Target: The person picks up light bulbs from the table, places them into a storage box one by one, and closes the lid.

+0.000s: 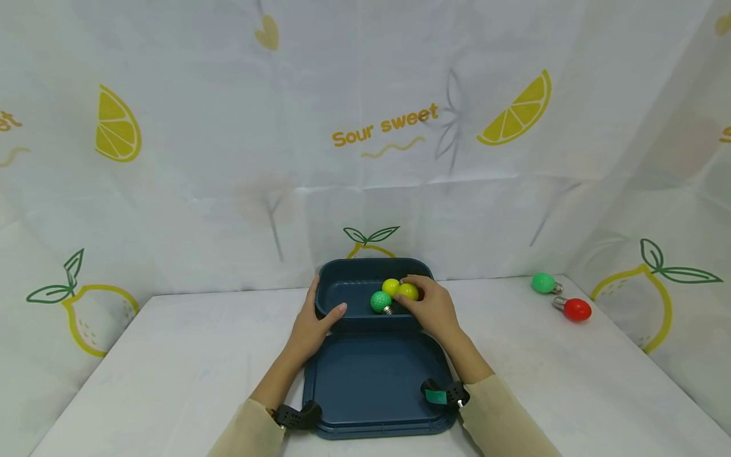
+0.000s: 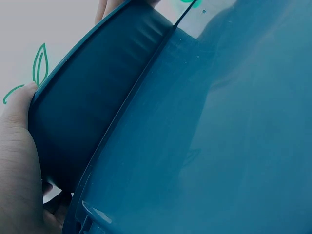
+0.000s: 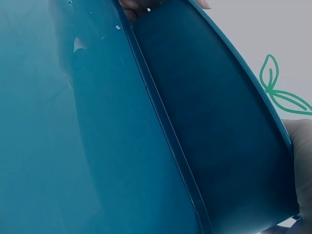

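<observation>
A dark blue plastic bin (image 1: pixel 365 324) stands at the back of the table. My left hand (image 1: pixel 308 327) grips its left end, thumb over the front rim and fingers along the outside. My right hand (image 1: pixel 432 306) reaches over the bin's right end and pinches a yellow light bulb (image 1: pixel 408 291) between thumb and fingers. Beside that lie another yellow bulb (image 1: pixel 391 287) and a green bulb (image 1: pixel 381 301) with a silver screw base, both inside the bin. The wrist views show only the bin's outer front wall (image 2: pixel 97 97), and the bulbs are hidden there.
In front of the bin lies a flat dark blue lid (image 1: pixel 379 381) with a raised edge, under both wrists. At the table's far right are a green bulb (image 1: pixel 544 283) and a red bulb (image 1: pixel 577 310). A lemon-printed white cloth (image 1: pixel 228 209) hangs behind the table.
</observation>
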Available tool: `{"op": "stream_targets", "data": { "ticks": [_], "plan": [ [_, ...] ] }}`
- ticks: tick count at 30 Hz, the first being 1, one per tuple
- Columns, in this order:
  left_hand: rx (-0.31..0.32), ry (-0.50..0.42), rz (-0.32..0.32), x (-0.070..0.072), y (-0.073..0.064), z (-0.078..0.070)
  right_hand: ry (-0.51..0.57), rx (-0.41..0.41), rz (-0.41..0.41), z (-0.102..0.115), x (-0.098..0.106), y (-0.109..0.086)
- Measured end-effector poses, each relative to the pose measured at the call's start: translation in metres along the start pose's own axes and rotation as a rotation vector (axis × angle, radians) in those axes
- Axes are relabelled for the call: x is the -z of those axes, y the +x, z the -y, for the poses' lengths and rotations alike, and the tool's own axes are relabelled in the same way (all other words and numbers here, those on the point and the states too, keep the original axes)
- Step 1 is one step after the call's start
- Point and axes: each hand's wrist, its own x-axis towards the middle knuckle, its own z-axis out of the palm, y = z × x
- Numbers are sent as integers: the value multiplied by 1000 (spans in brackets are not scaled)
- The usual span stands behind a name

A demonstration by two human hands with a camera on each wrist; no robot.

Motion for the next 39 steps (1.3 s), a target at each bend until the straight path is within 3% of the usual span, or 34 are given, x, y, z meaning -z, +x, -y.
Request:
{"op": "stream_targets", "data": {
  "ticks": [39],
  "plan": [
    [13,3,1,-1,1,2,-18,4,6,0,1,0]
  ]
}}
